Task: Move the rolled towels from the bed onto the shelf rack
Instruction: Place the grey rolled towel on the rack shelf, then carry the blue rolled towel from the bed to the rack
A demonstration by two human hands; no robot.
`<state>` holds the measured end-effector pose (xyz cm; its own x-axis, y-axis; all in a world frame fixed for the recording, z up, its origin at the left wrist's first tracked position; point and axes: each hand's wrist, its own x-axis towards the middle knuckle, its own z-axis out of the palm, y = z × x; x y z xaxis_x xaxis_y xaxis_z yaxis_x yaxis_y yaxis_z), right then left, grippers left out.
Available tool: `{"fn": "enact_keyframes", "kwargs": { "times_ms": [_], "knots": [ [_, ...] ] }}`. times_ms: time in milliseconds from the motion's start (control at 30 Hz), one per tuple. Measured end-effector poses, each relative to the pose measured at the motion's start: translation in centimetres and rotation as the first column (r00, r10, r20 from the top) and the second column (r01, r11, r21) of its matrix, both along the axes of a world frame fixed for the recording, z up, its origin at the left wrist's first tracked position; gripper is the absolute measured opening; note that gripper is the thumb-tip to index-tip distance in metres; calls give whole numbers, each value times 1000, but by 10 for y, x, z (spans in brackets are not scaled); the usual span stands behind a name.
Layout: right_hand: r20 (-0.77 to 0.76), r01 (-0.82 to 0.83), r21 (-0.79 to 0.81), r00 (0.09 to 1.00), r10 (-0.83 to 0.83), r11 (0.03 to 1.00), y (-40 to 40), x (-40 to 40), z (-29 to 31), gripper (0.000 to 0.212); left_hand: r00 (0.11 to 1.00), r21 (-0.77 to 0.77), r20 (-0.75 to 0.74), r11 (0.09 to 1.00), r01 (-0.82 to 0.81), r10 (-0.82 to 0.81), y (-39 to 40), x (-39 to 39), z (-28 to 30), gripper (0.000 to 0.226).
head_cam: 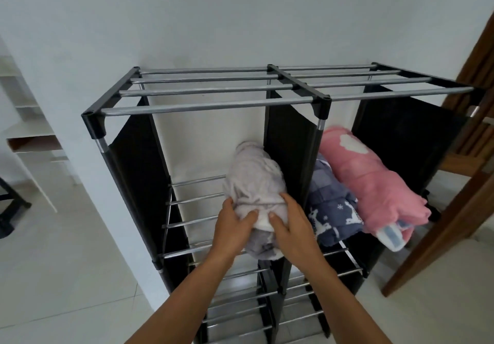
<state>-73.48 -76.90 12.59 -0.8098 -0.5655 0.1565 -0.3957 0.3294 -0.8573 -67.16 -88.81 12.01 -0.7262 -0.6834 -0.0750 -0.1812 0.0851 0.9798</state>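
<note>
Both hands, left hand (235, 226) and right hand (291, 226), fingers clamped on the grey towel (254, 183), seating it against the divider (288, 151), probably to stop unrolling.

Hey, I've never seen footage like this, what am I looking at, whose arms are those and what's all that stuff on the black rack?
There is no machine here. The one picture comes from a camera worn on a person's head, looking forward and down, so the two bare arms reaching in from the bottom are that person's own.

In front of them stands a black shelf rack with metal bars, set against a white wall. The left hand and right hand together grip the near end of a rolled grey towel, which lies on the bars of the left compartment, beside the middle divider.

In the right compartment lie two more rolled towels side by side: a blue towel with white reindeer and a pink towel with a white cloud shape.

The bed is not in view.
</note>
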Motion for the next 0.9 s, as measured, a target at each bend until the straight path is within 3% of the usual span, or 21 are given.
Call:
{"fn": "enact_keyframes", "kwargs": {
  "times_ms": [67,133,200,300,367,400,467,533,600,700,767,833,900],
  "knots": [
    [34,-19,-22,999,20,1000,16,1,-4,47,998,-358,31,933,-38,53,20,3,-6,55],
    [104,-16,-26,994,19,1000,38,0,-11,34,1000,-576,-5,817,-19,20,47,7,-10,66],
    [242,43,-24,970,-36,999,66,1,-23,22,996,-713,-61,701,0,-63,74,11,-15,55],
    [372,200,33,907,-198,979,127,9,-48,21,949,-806,-57,575,140,-310,115,11,-33,40],
    [412,321,70,853,-320,945,179,22,-60,22,821,-752,133,483,449,-556,152,10,-36,39],
    [432,394,92,812,-393,915,208,32,-63,26,693,-663,306,376,647,-653,173,8,-38,40],
    [449,538,134,716,-535,832,273,62,-70,32,361,-470,635,29,882,-684,223,5,-43,46],
    [441,672,156,609,-659,724,342,106,-75,34,111,-323,769,-234,917,-629,282,8,-49,52],
    [426,797,163,474,-771,581,408,163,-81,35,-26,-257,760,-338,905,-649,348,21,-57,55],
    [461,935,160,212,-862,316,494,271,-91,35,-163,-200,597,-342,918,-786,457,65,-65,36],
    [495,979,162,29,-869,125,540,350,-96,35,-250,-138,467,-350,927,-848,530,109,-69,14],
    [511,985,163,-136,-849,-60,576,428,-100,33,-362,-69,405,-423,903,-840,600,162,-72,2],
    [535,960,166,-281,-797,-227,602,505,-100,34,-480,-29,389,-531,847,-787,659,221,-72,11]
  ]
}}
